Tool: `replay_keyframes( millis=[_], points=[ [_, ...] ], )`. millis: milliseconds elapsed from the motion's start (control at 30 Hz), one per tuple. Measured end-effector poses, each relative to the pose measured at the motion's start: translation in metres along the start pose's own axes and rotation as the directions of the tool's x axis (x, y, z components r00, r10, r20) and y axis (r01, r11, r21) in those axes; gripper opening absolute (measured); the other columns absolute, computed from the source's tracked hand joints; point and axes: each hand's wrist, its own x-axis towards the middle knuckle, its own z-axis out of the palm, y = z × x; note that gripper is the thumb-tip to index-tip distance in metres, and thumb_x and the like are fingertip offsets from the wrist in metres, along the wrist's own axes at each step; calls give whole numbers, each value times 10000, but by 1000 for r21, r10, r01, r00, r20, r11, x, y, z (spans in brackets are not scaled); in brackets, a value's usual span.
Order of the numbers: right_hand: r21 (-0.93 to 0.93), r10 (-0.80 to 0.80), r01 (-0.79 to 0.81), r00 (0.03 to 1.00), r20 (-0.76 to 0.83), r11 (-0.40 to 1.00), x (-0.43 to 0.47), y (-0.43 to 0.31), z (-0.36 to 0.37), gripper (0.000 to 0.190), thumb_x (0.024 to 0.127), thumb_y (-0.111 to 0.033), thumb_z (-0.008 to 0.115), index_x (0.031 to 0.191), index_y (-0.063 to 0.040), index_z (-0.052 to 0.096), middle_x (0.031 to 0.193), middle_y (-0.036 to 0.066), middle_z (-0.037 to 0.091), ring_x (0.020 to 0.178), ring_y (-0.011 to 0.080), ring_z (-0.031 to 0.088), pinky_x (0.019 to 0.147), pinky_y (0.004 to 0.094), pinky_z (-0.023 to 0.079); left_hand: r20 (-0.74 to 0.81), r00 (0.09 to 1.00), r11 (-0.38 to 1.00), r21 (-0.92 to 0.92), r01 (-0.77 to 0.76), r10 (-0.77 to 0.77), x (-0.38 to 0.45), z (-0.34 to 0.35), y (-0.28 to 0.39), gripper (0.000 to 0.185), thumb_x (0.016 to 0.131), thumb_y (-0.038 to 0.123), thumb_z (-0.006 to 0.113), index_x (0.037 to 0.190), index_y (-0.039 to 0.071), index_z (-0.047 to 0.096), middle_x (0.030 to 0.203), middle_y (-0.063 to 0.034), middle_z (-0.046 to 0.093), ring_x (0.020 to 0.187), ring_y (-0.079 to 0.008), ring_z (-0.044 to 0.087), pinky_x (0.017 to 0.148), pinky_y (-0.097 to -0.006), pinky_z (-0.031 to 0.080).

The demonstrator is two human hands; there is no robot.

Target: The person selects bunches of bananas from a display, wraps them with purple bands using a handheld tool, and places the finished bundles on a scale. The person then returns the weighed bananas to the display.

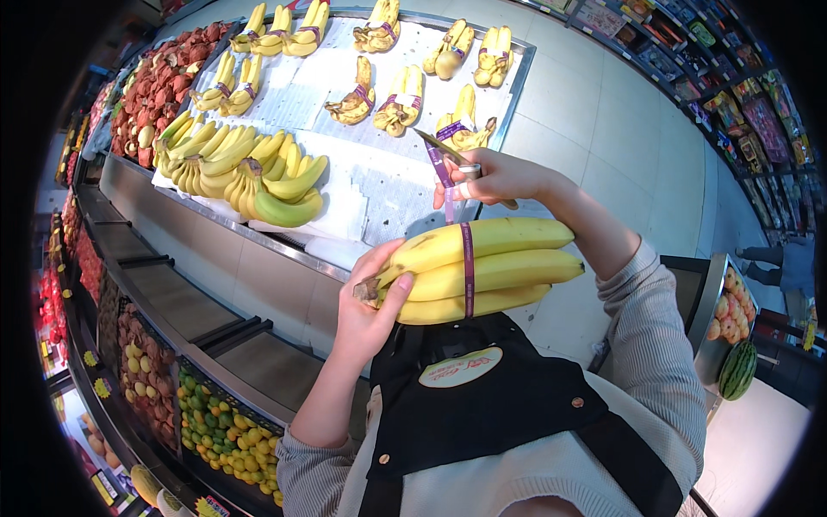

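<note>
My left hand [378, 297] grips a bunch of yellow bananas [510, 274] by its stem end, thumb on top, in front of my black apron [478, 400]. A purple printed tape band [468, 271] wraps around the middle of the bunch. Just beyond the bananas, my right hand [494, 174] holds a thin bladed tool [442, 147]; I cannot tell whether it is a knife or scissors. A loose strip of purple tape [438, 165] hangs at the fingers of that same hand.
Several taped banana bunches [398, 100] lie on the white-lined display table [310, 97]. Untaped bananas [242, 168] are heaped at its near left. Bins of citrus [226, 430] stand lower left. A watermelon [738, 369] and a shelf rack [730, 84] are on the right.
</note>
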Motion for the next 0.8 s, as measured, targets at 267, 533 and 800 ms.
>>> replay_keyframes(
  millis=[267,533,800],
  points=[
    [17,62,-63,997,35,998,-11,-25,-9,341,872,-330,625,1039,-34,605,813,22,660,435,29,367,414,190,278,-64,989,979,-162,120,-132,10,5,-12,413,921,159,639,1272,-39,549,1138,-105,640,1038,-131,582,924,-278,453],
    [49,72,-65,981,-180,997,-35,-78,23,410,977,-354,514,1036,37,622,740,42,658,438,35,392,392,206,293,-158,976,978,-172,121,-149,35,11,-33,448,928,174,628,1298,-57,521,1119,-125,648,1001,-148,607,896,-279,478],
    [153,15,21,974,-226,988,-84,-35,110,234,996,-217,493,1015,-8,597,774,17,686,672,125,594,653,280,462,-260,951,930,-362,65,-168,71,0,-41,448,929,233,618,1294,-14,539,1075,-113,651,890,-143,652,680,-285,569]
  ],
)
